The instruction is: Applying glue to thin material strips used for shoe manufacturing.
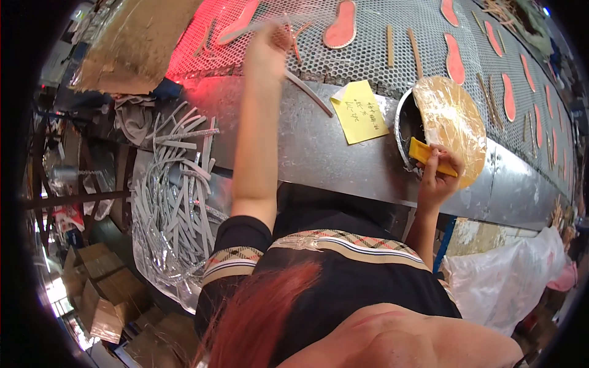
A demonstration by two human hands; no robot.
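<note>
Honeycomb mesh stretches across the top, glowing red at its left end, with pink insoles dotted all along it and thin sticks in between! In front runs a shiny metal ledge, and there, look, a yellow note near a round pot, partly covered by a tan lid. Right hand is at the pot: thumb and fingers pinch a yellow scraper, its far end by the pot's open side. Over to the left hand, up above the mesh, fingers curled in, and it's a blur! A pale strip streaks right past those fingers; whether they're pinching it, I cannot tell. Just below that hand, a grey strip slants from the mesh's edge down over the ledge toward the note. And left of the outstretched forearm, well below the hand, sits a tangled heap of strips on clear plastic.
</note>
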